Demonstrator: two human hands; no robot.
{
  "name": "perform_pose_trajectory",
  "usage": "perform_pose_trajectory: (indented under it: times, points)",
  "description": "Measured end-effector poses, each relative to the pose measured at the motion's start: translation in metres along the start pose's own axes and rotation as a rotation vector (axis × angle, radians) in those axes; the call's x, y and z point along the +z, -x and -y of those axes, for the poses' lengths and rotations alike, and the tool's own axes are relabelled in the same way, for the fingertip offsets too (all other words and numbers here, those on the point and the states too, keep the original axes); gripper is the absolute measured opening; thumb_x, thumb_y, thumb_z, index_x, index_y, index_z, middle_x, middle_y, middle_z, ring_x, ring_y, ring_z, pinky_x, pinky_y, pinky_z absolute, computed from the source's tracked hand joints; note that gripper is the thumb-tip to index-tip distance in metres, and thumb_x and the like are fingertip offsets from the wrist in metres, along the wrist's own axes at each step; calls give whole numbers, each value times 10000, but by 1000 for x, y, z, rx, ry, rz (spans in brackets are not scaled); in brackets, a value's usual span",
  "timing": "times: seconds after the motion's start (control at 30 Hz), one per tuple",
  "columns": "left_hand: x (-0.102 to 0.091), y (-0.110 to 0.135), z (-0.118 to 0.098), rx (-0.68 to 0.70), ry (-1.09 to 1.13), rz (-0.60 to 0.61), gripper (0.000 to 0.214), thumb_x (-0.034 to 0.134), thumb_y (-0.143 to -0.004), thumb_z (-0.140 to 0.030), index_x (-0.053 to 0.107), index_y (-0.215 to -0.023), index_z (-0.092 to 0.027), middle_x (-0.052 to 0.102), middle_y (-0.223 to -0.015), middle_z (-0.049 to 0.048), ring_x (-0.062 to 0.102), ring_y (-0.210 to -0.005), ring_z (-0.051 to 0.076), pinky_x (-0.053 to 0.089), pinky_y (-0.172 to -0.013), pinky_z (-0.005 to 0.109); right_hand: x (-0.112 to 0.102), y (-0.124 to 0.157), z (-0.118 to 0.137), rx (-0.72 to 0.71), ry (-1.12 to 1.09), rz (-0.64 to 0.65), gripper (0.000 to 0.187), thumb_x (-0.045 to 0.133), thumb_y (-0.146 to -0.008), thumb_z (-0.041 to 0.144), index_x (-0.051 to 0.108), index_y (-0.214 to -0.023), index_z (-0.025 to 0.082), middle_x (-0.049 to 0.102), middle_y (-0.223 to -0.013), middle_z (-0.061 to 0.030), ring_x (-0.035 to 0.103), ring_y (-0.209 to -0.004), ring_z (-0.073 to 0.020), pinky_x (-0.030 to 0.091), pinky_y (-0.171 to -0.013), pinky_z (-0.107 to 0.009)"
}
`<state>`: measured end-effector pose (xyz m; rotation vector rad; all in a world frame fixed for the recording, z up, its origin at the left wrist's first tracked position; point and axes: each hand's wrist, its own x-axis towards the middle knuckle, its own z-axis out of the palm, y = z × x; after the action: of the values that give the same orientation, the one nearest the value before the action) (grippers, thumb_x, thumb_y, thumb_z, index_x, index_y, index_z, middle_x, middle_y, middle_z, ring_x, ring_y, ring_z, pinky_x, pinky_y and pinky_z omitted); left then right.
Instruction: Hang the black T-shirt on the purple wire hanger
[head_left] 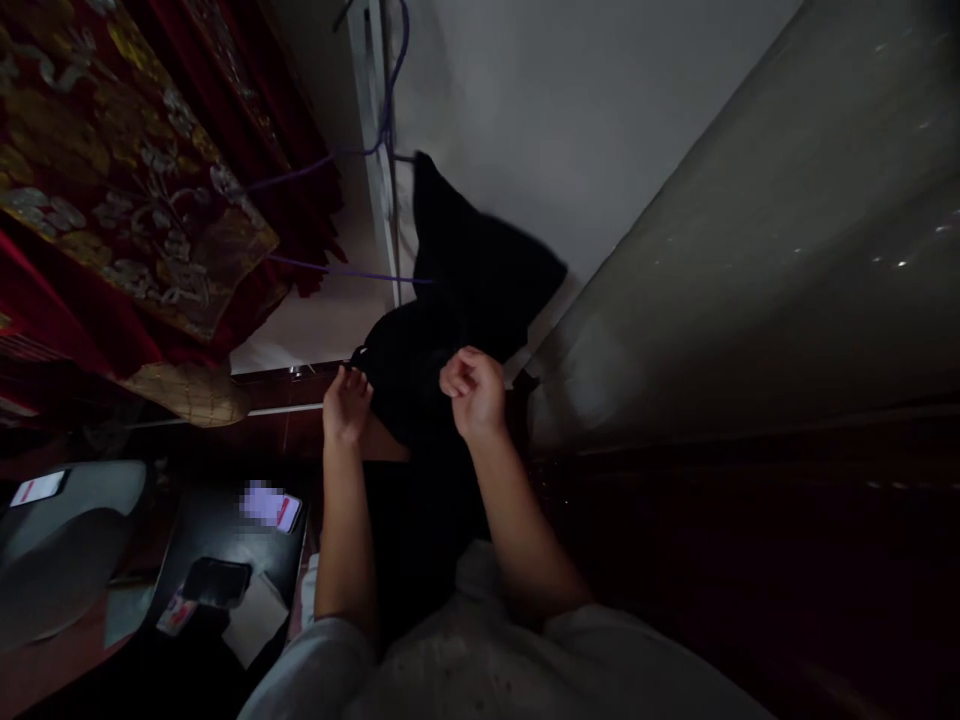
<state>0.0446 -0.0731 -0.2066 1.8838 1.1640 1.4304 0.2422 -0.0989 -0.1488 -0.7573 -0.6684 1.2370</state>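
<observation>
A black piece of cloth [480, 270], perhaps a garment, spreads up against the pale wall. Its top corner meets a short rod on the white metal stand, and its lower folds hang between my two hands. My left hand [348, 402] is closed on the left edge of the cloth, with the thumb side up and a small light spot just beyond the fingertips. On the right side, my right hand [475, 390] has its fingers curled in and pressed against the same cloth. The dark folds hide exactly where its fingertips grip.
Purple cord [330, 268] runs from the white metal stand [381, 130] toward a red and gold patterned cloth [142, 190]. At lower left, a dark tabletop [225, 520] bears a lit phone [288, 513] and a black case [216, 582]. A grey plastic chair [67, 560] stands farther left.
</observation>
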Motion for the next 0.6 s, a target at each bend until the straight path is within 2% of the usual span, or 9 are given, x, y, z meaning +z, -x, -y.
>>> perform_pose_trajectory:
  times: [0.1, 0.17, 0.2, 0.27, 0.33, 0.4, 0.5, 0.57, 0.6]
  points:
    - [0, -7, -15, -81, 182, -153, 463, 303, -1083, -593, 604, -1025, -245, 702, -915, 52, 710, -937, 158, 586, -944, 416, -27, -12, 10, -124, 52, -101, 297, 640, -782, 521, 583, -766, 230, 426, -573, 43, 375, -479, -103, 302, -454, -232]
    - [4, -10, -37, -147, 352, -230, 334, 446, -1060, -526, 602, -1073, -231, 709, -1057, 71, 712, -1047, 168, 564, -1023, 415, -37, -18, 17, -246, 166, -83, 379, 674, -804, 564, 615, -1027, 262, 636, -865, -17, 580, -686, -140, 485, -604, -265]
    - [10, -10, -50, -185, 446, -257, 296, 521, -1033, -507, 616, -1058, -228, 705, -1091, 72, 705, -1074, 172, 555, -1035, 398, -39, -19, 19, -281, 255, -14, 452, 720, -794, 550, 599, -1135, 280, 676, -1047, -47, 647, -857, -169, 547, -753, -304]
    - [24, -7, -80, -234, 581, -261, 249, 650, -972, -471, 661, -1001, -224, 697, -1114, 60, 687, -1091, 176, 543, -1028, 358, -35, -15, 20, -276, 432, 215, 610, 815, -753, 465, 561, -1279, 291, 659, -1287, -86, 647, -1145, -222, 523, -1016, -374]
    - [37, -5, -109, -182, 562, -221, 212, 681, -965, -441, 706, -990, -233, 687, -1113, 50, 670, -1086, 179, 535, -1007, 339, -24, -8, 22, -238, 543, 439, 635, 826, -766, 369, 558, -1334, 279, 659, -1325, -96, 621, -1239, -247, 484, -1093, -400]
    - [42, -9, -132, -33, 418, -209, 199, 651, -992, -425, 735, -1008, -246, 674, -1105, 51, 652, -1101, 193, 521, -1015, 355, -10, -5, 29, -254, 596, 543, 429, 749, -835, 314, 633, -1245, 259, 699, -1230, -78, 654, -1154, -243, 511, -1035, -394]
    - [32, -31, -146, 202, 174, -268, 254, 630, -997, -463, 723, -1140, -273, 643, -1245, 80, 579, -1265, 248, 478, -1088, 407, 11, -13, 53, -301, 622, 542, 115, 634, -895, 294, 714, -952, 235, 719, -952, -37, 662, -913, -214, 543, -840, -343]
    - [18, -49, -140, 277, 121, -160, 419, 586, -997, -555, 648, -1307, -280, 622, -1341, 102, 551, -1324, 275, 486, -1085, 425, 21, -26, 71, -300, 612, 559, 113, 636, -858, 287, 689, -784, 220, 653, -768, -9, 600, -736, -179, 506, -686, -298]
    - [12, -56, -133, 283, 121, -42, 477, 546, -999, -606, 634, -1325, -270, 650, -1301, 107, 589, -1274, 279, 517, -1039, 421, 25, -34, 79, -300, 614, 585, 136, 645, -826, 278, 656, -707, 212, 602, -695, 3, 553, -668, -160, 474, -632, -282]
